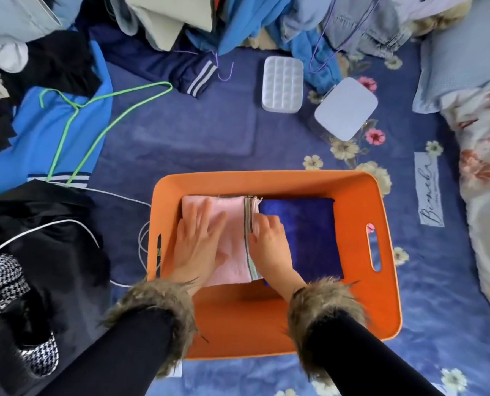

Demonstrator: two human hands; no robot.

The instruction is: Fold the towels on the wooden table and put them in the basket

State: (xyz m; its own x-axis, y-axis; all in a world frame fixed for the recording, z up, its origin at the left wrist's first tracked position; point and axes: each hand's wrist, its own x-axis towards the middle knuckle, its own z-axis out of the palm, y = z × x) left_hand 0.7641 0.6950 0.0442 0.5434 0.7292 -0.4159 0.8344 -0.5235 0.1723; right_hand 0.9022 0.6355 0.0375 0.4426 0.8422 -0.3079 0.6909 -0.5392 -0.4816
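Towels lie side by side on the floor of the orange basket (pixel 381 295), toward its far wall: a folded pink towel (pixel 232 224) on the left and a folded dark blue towel (pixel 309 235) on the right, their edges meeting along the pink one's striped hem. Nearest the camera, two black sleeves with brown fur cuffs (pixel 152 310) reach over the basket's near rim. Left hand (pixel 198 247) rests flat on the pink towel, fingers straight and slightly spread. Right hand (pixel 269 247) sits at the striped hem with its fingers curled down onto the edge; whether they pinch the cloth or only press it I cannot tell. Basket stands on a blue floral bedspread (pixel 209 132). Beyond it lie a white tray with dimples (pixel 282 84) and a white lid (pixel 345 108), a green wire hanger (pixel 95 121) on a blue garment to the left, and heaped clothes along the far edge
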